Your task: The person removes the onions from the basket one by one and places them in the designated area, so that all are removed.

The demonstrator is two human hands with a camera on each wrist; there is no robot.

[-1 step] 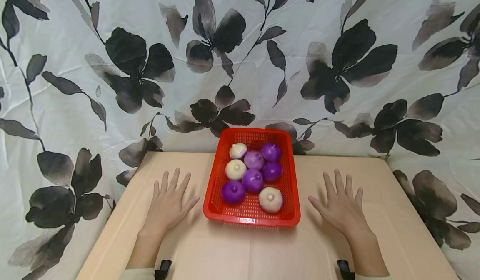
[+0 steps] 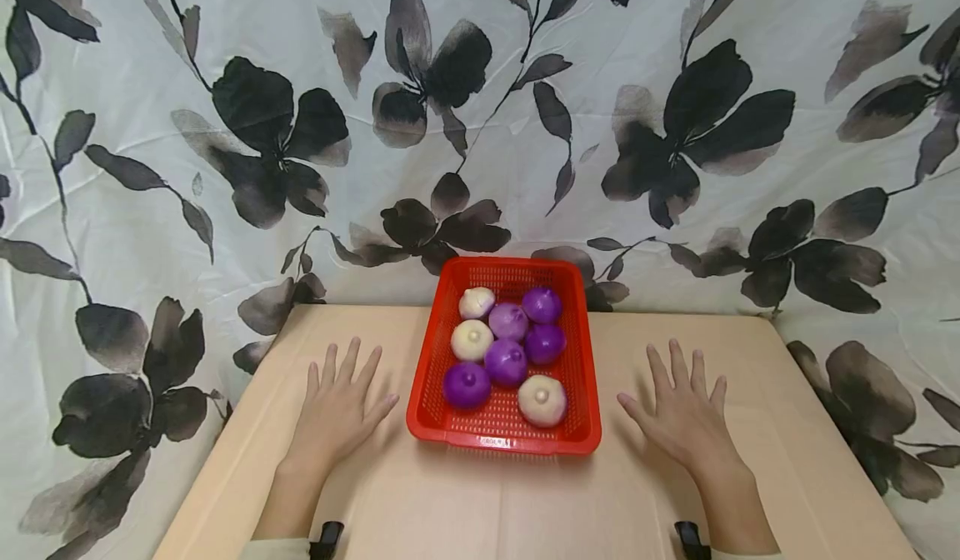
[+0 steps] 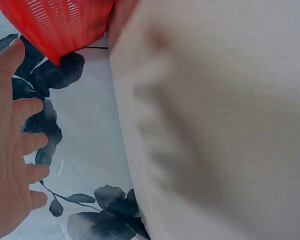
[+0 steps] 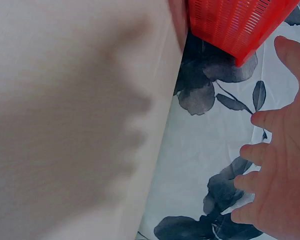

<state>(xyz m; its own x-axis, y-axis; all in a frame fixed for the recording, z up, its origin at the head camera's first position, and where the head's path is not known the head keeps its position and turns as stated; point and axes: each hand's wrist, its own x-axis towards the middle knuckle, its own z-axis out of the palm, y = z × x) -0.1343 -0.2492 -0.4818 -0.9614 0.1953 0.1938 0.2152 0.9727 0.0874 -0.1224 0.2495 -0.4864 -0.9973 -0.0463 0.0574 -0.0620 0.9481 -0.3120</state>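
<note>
A red plastic basket [image 2: 495, 441] with mesh walls stands on the table between my two hands. Inside lie several glossy purple onions [image 2: 506, 363] and three whitish, garlic-like bulbs [image 2: 542, 402], each with a small nub. My left hand [image 2: 335, 414] is held palm down over the table to the left of the basket, fingers spread and straight. On the opposite side, my right hand [image 2: 686, 414] mirrors it, thumb towards the basket. Both hold nothing and are apart from the basket. Each wrist view shows a hand's shadow on the tabletop.
The light wooden table [image 2: 495, 510] ends at a back edge just behind the basket. A white cloth with dark flowers [image 2: 480, 110] hangs behind it and shows along both sides. Black straps [image 2: 327, 539] are on both wrists.
</note>
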